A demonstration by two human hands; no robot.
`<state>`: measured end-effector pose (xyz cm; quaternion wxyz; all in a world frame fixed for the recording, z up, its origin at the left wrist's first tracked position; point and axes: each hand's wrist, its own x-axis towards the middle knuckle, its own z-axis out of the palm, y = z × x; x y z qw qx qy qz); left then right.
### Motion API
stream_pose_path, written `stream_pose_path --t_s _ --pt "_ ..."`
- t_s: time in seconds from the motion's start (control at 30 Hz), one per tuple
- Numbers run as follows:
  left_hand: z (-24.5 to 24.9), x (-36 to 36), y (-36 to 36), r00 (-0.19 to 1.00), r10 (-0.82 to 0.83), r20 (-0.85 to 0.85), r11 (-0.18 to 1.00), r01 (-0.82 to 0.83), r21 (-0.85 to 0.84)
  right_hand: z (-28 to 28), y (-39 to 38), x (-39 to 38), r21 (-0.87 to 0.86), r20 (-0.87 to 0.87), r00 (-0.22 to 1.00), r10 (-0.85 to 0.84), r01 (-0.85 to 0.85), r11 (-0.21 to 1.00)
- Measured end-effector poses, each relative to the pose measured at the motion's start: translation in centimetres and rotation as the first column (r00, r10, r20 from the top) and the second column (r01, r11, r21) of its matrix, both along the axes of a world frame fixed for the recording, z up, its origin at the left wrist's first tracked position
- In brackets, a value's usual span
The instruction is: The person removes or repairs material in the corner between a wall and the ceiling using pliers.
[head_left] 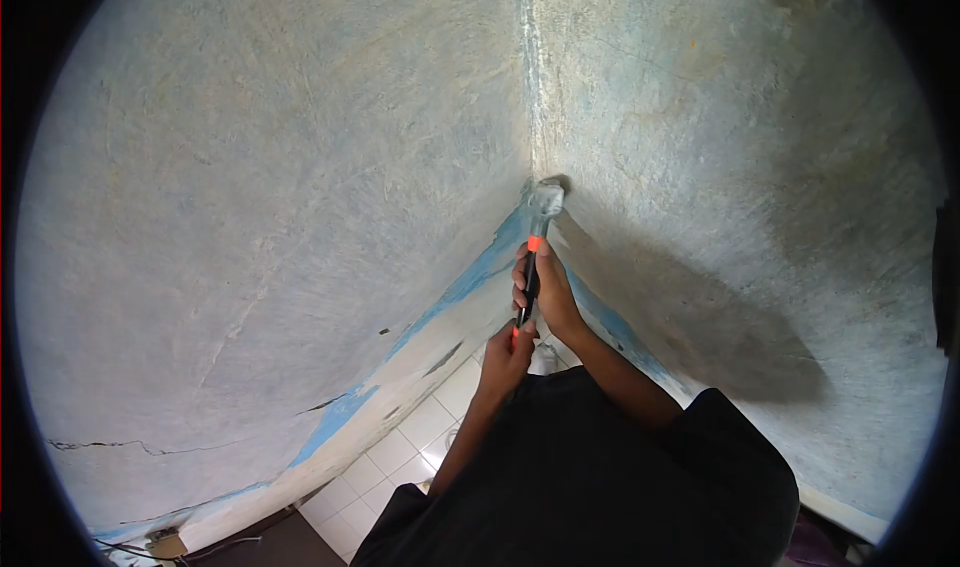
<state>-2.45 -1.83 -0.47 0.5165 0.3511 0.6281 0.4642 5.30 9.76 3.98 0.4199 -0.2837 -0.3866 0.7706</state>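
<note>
A long-handled scraper with a pale metal head and a black and orange handle points up into the corner between two walls. Its head is at the corner seam, close to or against the right wall; exact contact is hard to tell. My right hand is wrapped round the upper handle, just below the orange collar. Lower down, my left hand is closed on the orange end of the handle.
Rough grey walls meet at the corner, with peeling blue paint low down and cracks at left. White floor tiles lie below. At bottom left are a small box with cables and a dark brown surface.
</note>
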Motion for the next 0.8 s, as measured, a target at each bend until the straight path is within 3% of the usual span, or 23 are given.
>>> stream_pose_path --t_s 0.03,0.17,0.27,0.5,0.8 --pt "-0.7 0.6 -0.3 0.999 0.001 -0.042 1.0 -0.001 0.002 -0.3 -0.2 0.5 0.004 0.04 0.999 -0.012 0.012 1.0" --pt "0.0 2.5 -0.5 0.944 -0.07 0.323 0.997 0.056 0.053 -0.5 -0.3 1.3 0.049 0.122 0.99 -0.065 0.059 0.997" --pt "1.1 3.3 0.7 0.962 -0.024 0.273 0.998 0.005 0.067 2.0 0.6 0.9 0.062 0.118 0.99 -0.073 0.066 0.996" --pt "-0.5 3.6 0.3 0.993 -0.003 0.114 0.995 -0.009 0.104 0.6 0.4 1.4 0.063 0.088 0.994 -0.061 0.056 0.996" --pt "-1.4 4.7 0.4 0.993 0.009 0.114 0.979 -0.032 0.2 1.7 0.4 1.6 0.053 0.114 0.99 -0.078 0.073 0.996"
